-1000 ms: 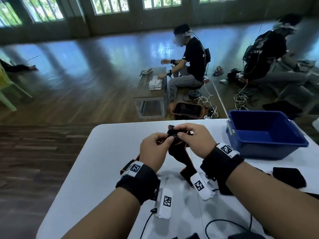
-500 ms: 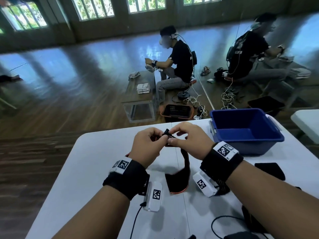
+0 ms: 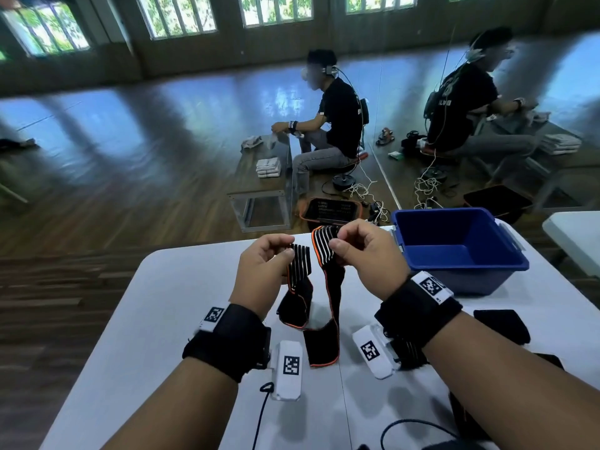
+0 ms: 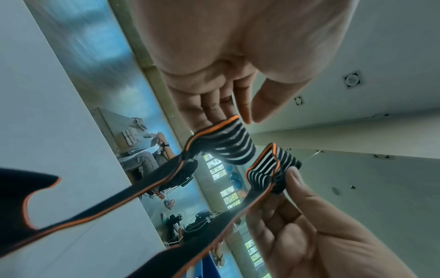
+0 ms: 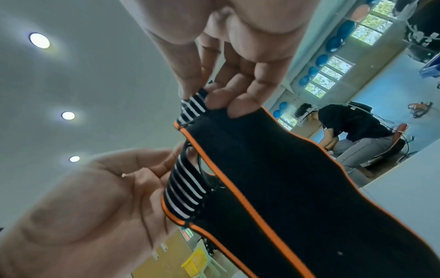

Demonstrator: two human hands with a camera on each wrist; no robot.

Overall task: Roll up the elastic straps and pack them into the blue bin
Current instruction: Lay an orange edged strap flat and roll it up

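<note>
A black elastic strap [image 3: 324, 336] with orange edging hangs in a loop between my hands, and its lower part lies on the white table [image 3: 181, 303]. My left hand [image 3: 289, 254] pinches one black-and-white striped end [image 4: 226, 143]. My right hand [image 3: 334, 241] pinches the other striped end [image 5: 192, 107], slightly higher and further away. The two ends are a short gap apart. The blue bin [image 3: 506, 264] stands at the table's far right, just beyond my right hand, and nothing shows inside it.
More black straps [image 3: 501, 324] lie on the table to the right of my right forearm. Black cables [image 3: 415, 427] run along the near edge. Beyond the table's far edge a person sits at a low bench [image 3: 259, 177] on the wooden floor.
My hands were together on a bunched part of the strap. They have moved apart and up, and the strap has opened out so each hand holds one striped end.
</note>
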